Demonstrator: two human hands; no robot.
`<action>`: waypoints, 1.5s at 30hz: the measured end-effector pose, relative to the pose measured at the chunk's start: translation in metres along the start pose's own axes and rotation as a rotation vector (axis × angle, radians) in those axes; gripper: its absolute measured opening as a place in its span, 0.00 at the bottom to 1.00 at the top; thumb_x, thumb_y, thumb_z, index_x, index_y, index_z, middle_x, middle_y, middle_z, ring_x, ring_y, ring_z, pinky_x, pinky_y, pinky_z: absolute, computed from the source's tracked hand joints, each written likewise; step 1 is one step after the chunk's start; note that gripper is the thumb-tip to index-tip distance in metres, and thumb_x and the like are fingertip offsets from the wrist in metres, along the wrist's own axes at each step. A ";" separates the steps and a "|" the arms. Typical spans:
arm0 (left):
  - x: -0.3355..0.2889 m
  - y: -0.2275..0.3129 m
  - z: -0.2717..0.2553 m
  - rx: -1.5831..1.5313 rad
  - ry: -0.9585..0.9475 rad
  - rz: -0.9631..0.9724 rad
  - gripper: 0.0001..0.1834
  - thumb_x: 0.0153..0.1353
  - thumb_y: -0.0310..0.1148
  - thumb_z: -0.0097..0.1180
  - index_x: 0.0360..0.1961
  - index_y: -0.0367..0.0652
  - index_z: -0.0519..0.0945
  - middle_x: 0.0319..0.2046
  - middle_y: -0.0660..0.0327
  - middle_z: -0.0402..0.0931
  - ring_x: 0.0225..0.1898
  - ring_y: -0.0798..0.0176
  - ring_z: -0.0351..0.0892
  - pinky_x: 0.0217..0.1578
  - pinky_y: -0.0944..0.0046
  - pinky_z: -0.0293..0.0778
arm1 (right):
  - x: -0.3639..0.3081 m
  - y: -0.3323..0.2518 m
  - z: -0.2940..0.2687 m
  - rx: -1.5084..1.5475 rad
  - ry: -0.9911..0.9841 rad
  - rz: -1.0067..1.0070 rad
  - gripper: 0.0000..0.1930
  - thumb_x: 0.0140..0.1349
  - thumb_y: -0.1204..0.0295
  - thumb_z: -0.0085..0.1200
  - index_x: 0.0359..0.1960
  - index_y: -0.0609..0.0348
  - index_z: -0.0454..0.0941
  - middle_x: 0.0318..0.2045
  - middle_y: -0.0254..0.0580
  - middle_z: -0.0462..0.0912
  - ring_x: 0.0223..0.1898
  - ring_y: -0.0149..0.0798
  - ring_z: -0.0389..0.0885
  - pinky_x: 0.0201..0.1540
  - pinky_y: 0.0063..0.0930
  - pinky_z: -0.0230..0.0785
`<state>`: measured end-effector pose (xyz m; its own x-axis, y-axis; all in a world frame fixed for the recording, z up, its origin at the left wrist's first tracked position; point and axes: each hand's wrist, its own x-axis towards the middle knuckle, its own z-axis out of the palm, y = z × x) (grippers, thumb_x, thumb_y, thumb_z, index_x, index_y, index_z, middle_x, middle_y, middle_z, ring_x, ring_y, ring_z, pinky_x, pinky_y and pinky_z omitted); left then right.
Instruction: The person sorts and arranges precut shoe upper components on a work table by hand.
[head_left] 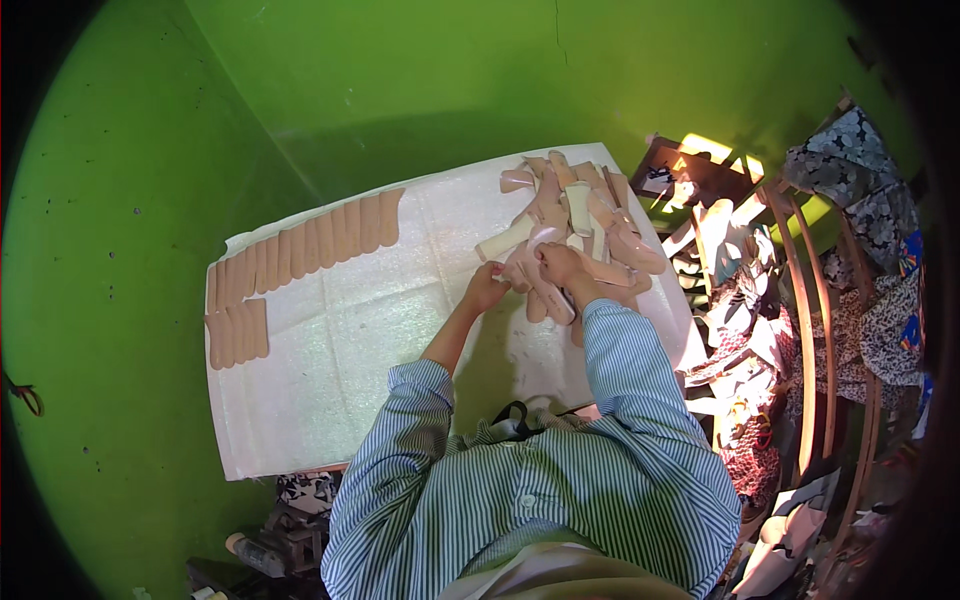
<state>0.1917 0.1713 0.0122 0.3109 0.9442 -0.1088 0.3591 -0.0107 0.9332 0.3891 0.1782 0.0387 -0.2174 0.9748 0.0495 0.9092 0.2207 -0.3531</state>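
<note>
On the right side of the white-covered table [330, 370] lies a loose heap of insole-shaped pieces [627, 245], beige and tan with a few cream ones. Both my hands are at the near left edge of this heap. My left hand [487, 286] has its fingers pinched at the end of a pinkish-beige insole-shaped piece [515, 272]. Just to the right, my right hand [560, 263] is closed over the same part of the heap, and its fingers hide what they grip. Far left, an overlapping row of beige pieces [310, 243] lies above a shorter row [237, 333].
Green walls [120, 230] stand close behind and left of the table. To the right are curved wooden slats [798, 330] with piled patterned cloth [748, 400] and a brown box [700, 170] near the far corner. A clear bottle [255, 553] lies below the table's near left.
</note>
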 end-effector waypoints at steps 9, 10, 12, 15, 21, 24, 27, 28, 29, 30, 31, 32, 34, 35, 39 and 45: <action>-0.025 -0.016 0.008 -0.123 -0.108 -0.064 0.34 0.46 0.30 0.57 0.53 0.36 0.55 0.41 0.53 0.66 0.38 0.62 0.70 0.38 0.65 0.69 | -0.001 -0.013 0.004 0.298 -0.113 0.060 0.13 0.41 0.76 0.50 0.32 0.60 0.71 0.26 0.46 0.75 0.31 0.41 0.74 0.36 0.29 0.66; -0.029 -0.008 0.008 -0.252 -0.080 -0.080 0.37 0.46 0.31 0.57 0.55 0.37 0.52 0.42 0.53 0.66 0.40 0.60 0.69 0.39 0.64 0.69 | 0.000 -0.012 0.005 0.347 -0.118 0.018 0.12 0.41 0.76 0.50 0.32 0.60 0.71 0.25 0.45 0.74 0.29 0.39 0.74 0.35 0.27 0.66; -0.038 0.004 0.008 -0.349 0.031 -0.074 0.38 0.47 0.30 0.56 0.56 0.38 0.49 0.41 0.54 0.66 0.40 0.62 0.69 0.38 0.65 0.69 | 0.005 -0.018 0.009 0.455 -0.046 0.042 0.11 0.43 0.76 0.51 0.32 0.60 0.71 0.24 0.42 0.74 0.28 0.35 0.73 0.34 0.25 0.66; -0.040 -0.005 -0.002 -0.471 0.164 -0.077 0.33 0.49 0.29 0.55 0.53 0.38 0.52 0.39 0.56 0.67 0.37 0.66 0.69 0.35 0.69 0.69 | 0.015 -0.033 0.022 0.702 0.058 0.048 0.09 0.46 0.76 0.53 0.31 0.62 0.71 0.23 0.36 0.72 0.27 0.29 0.70 0.32 0.21 0.65; -0.045 -0.020 -0.031 -0.507 0.168 -0.103 0.10 0.51 0.24 0.50 0.36 0.35 0.70 0.26 0.62 0.72 0.26 0.72 0.70 0.29 0.74 0.67 | 0.024 -0.057 0.040 1.056 -0.002 0.094 0.06 0.49 0.77 0.53 0.28 0.63 0.71 0.24 0.31 0.72 0.28 0.24 0.68 0.32 0.17 0.63; -0.049 -0.034 -0.047 -0.498 0.352 -0.115 0.07 0.51 0.23 0.49 0.33 0.35 0.72 0.24 0.63 0.72 0.25 0.73 0.70 0.28 0.75 0.66 | 0.026 -0.063 0.043 1.060 -0.013 0.127 0.05 0.49 0.77 0.53 0.28 0.62 0.71 0.24 0.31 0.72 0.27 0.24 0.68 0.31 0.15 0.62; -0.049 -0.039 -0.067 -0.445 0.455 -0.138 0.07 0.51 0.24 0.48 0.32 0.35 0.72 0.24 0.63 0.72 0.25 0.73 0.69 0.27 0.74 0.66 | 0.029 -0.063 0.042 1.057 -0.004 0.169 0.05 0.49 0.77 0.53 0.28 0.62 0.71 0.23 0.30 0.71 0.25 0.23 0.67 0.28 0.15 0.62; -0.045 -0.046 -0.075 -0.439 0.504 -0.114 0.07 0.50 0.24 0.48 0.32 0.35 0.72 0.24 0.63 0.72 0.24 0.72 0.69 0.27 0.73 0.66 | 0.033 -0.065 0.039 1.057 0.020 0.173 0.05 0.49 0.76 0.53 0.28 0.61 0.71 0.22 0.30 0.71 0.24 0.23 0.67 0.25 0.15 0.62; -0.045 -0.052 -0.084 -0.435 0.558 -0.097 0.07 0.50 0.25 0.49 0.32 0.34 0.71 0.23 0.63 0.72 0.24 0.72 0.68 0.27 0.73 0.65 | 0.037 -0.071 0.037 1.055 0.012 0.166 0.05 0.49 0.76 0.53 0.28 0.61 0.71 0.22 0.30 0.71 0.24 0.23 0.67 0.25 0.15 0.62; -0.044 -0.058 -0.097 -0.370 0.607 -0.073 0.08 0.50 0.26 0.49 0.32 0.34 0.71 0.23 0.63 0.72 0.24 0.72 0.68 0.27 0.73 0.65 | 0.043 -0.076 0.035 1.123 -0.055 0.198 0.05 0.50 0.76 0.52 0.29 0.60 0.70 0.22 0.30 0.71 0.23 0.23 0.68 0.23 0.15 0.61; -0.044 -0.061 -0.106 -0.378 0.611 -0.080 0.08 0.50 0.26 0.49 0.32 0.34 0.71 0.23 0.63 0.72 0.24 0.72 0.68 0.27 0.73 0.65 | 0.045 -0.078 0.035 1.185 -0.124 0.240 0.05 0.51 0.75 0.51 0.29 0.60 0.70 0.21 0.30 0.72 0.22 0.22 0.68 0.20 0.14 0.61; -0.045 -0.062 -0.116 -0.421 0.640 -0.121 0.08 0.50 0.26 0.49 0.32 0.35 0.71 0.23 0.63 0.72 0.24 0.72 0.68 0.26 0.73 0.65 | 0.046 -0.084 0.035 1.177 -0.136 0.238 0.05 0.51 0.75 0.51 0.29 0.60 0.70 0.21 0.30 0.72 0.22 0.22 0.68 0.20 0.14 0.61; -0.048 -0.066 -0.131 -0.469 0.693 -0.180 0.08 0.50 0.26 0.49 0.32 0.35 0.71 0.24 0.63 0.72 0.23 0.72 0.68 0.26 0.73 0.65 | 0.052 -0.095 0.037 1.199 -0.171 0.287 0.05 0.52 0.75 0.50 0.30 0.58 0.69 0.20 0.29 0.72 0.19 0.21 0.68 0.17 0.14 0.60; -0.049 -0.069 -0.135 -0.475 0.704 -0.179 0.08 0.50 0.26 0.49 0.32 0.35 0.71 0.24 0.63 0.72 0.23 0.72 0.68 0.26 0.73 0.65 | 0.054 -0.099 0.039 1.193 -0.178 0.278 0.05 0.52 0.75 0.50 0.30 0.58 0.69 0.20 0.29 0.72 0.19 0.21 0.68 0.17 0.14 0.60; -0.063 -0.087 -0.136 -0.457 0.704 -0.146 0.08 0.50 0.26 0.50 0.32 0.35 0.72 0.23 0.65 0.71 0.24 0.73 0.68 0.26 0.74 0.65 | 0.064 -0.107 0.054 1.154 -0.168 0.207 0.05 0.52 0.73 0.50 0.31 0.58 0.69 0.21 0.29 0.72 0.19 0.21 0.68 0.17 0.13 0.61; -0.079 -0.092 -0.135 -0.534 0.648 -0.155 0.07 0.52 0.24 0.48 0.34 0.37 0.71 0.23 0.66 0.71 0.23 0.77 0.67 0.22 0.77 0.64 | 0.081 -0.139 0.067 1.110 -0.210 0.281 0.06 0.52 0.72 0.50 0.31 0.57 0.69 0.22 0.30 0.73 0.20 0.22 0.69 0.18 0.14 0.62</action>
<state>0.0156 0.1423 -0.0185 -0.3311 0.9257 -0.1831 -0.1576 0.1371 0.9779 0.2209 0.2238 0.0290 -0.2069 0.9376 -0.2795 0.1462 -0.2529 -0.9564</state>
